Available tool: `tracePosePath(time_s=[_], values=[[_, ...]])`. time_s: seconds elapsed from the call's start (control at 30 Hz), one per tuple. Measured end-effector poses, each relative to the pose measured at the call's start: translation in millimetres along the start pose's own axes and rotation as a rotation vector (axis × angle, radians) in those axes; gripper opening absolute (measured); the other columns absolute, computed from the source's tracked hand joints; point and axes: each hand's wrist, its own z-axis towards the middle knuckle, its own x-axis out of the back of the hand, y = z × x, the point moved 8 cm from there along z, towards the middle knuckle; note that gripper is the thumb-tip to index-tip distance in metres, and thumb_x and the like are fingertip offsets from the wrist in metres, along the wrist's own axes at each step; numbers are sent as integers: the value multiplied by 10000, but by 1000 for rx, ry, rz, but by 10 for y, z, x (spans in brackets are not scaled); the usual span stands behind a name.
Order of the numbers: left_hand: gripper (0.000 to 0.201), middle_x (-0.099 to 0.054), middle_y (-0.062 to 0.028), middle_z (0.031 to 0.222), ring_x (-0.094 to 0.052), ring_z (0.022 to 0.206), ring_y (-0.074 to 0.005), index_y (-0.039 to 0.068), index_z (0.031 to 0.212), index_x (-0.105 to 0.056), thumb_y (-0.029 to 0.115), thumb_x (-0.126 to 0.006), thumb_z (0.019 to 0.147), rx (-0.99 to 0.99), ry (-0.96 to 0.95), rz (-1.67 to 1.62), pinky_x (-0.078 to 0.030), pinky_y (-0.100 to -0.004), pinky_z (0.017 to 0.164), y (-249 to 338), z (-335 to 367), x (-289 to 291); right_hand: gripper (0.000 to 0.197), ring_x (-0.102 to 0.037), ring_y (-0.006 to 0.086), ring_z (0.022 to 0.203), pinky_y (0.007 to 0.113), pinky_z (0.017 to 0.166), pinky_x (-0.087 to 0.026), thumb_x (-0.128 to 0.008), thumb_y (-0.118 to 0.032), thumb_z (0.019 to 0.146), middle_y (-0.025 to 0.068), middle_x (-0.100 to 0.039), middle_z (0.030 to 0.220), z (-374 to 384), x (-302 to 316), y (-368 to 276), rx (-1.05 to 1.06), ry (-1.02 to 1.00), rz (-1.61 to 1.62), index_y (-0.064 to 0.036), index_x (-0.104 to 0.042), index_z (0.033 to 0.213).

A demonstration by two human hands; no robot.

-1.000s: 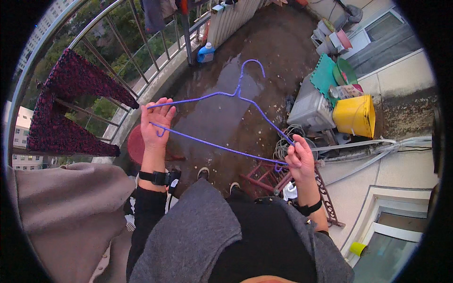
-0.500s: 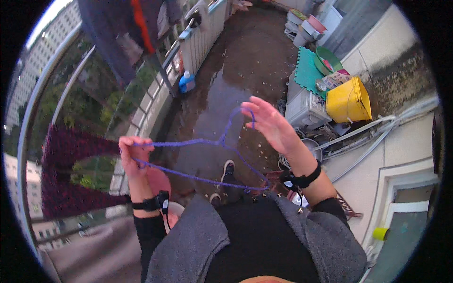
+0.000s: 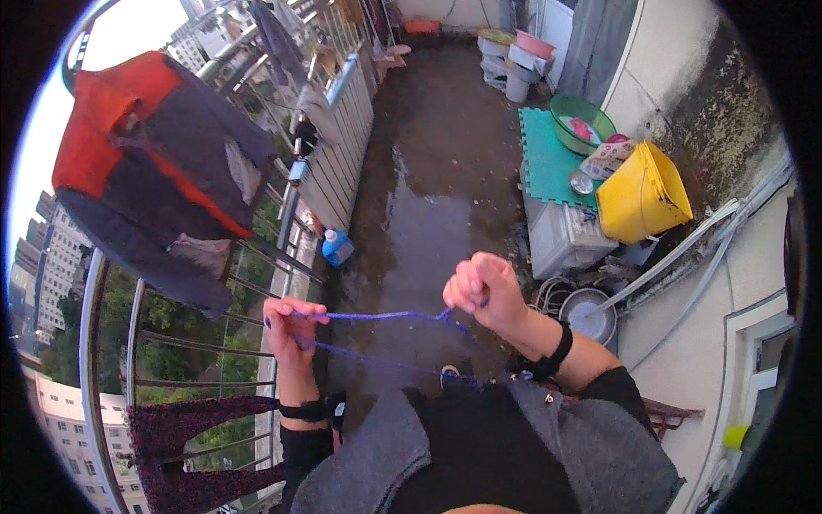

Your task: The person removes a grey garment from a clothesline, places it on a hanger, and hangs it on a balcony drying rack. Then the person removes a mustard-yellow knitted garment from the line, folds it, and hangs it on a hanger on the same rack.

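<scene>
Wet, dark flooring (image 3: 428, 154) is running along the balcony, with a red-and-dark jacket (image 3: 163, 146) hanging by the metal railing (image 3: 89, 343) on the left and a yellow bucket (image 3: 638, 193) standing just beside a green mat (image 3: 544, 154) on the right. With my left hand (image 3: 287, 330) I am gripping one end of a blue-purple hanger (image 3: 368, 316), and I am holding my right hand (image 3: 488, 291) closed over its hook, mostly hidden by the fingers. Its frame is spanning the space before my dark top (image 3: 479, 445), above the floor.
</scene>
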Motion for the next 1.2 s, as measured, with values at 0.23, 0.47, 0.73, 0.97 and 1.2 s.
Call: tracePosePath(time_s=[0.23, 0.47, 0.73, 0.97, 1.2], values=[[313, -596, -164, 899, -636, 850, -345, 74, 954, -485, 386, -458, 962, 5, -29, 69, -564, -427, 676, -376, 878, 409, 426, -505, 178, 579, 354, 660, -430, -415, -470, 962, 37, -488, 632, 955, 543, 121, -126, -21, -99, -75, -536, 859], [304, -596, -182, 971, -628, 920, -361, 62, 990, -482, 361, -425, 981, -172, 71, 163, -569, -404, 675, -377, 2198, 1121, 438, -541, 209, 1117, 350, 829, -469, -467, -353, 957, 87, -583, 1159, 1967, 1377, 234, -253, 451, -545, -66, -467, 1288], [249, -639, -200, 1008, -625, 978, -367, 6, 898, -592, 253, -565, 912, -293, -538, 505, -525, -433, 805, -1078, 3250, 41, 507, -607, 242, 1016, 362, 761, -522, -518, -402, 927, 176, -521, 1242, 3071, 2008, 634, -550, 580, -547, -56, -419, 1283], [138, -573, -137, 1160, -492, 1196, -357, 42, 869, -577, 63, -647, 752, -390, -1171, 653, -461, -449, 930, -2149, 3581, -638, 322, -592, 202, 683, 392, 666, -518, -485, -366, 953, 142, -642, 916, 3803, 3188, -127, -225, 810, -73, -71, -565, 1054], [258, -549, -131, 1194, -497, 1155, -350, 60, 1003, -580, 38, -643, 753, 77, -1338, 887, -441, -413, 928, -3597, 4431, -278, 285, -461, 127, 566, 277, 566, -411, -448, -319, 980, 95, -606, 848, 4699, 4030, -1210, 268, 729, -462, -53, -550, 994]])
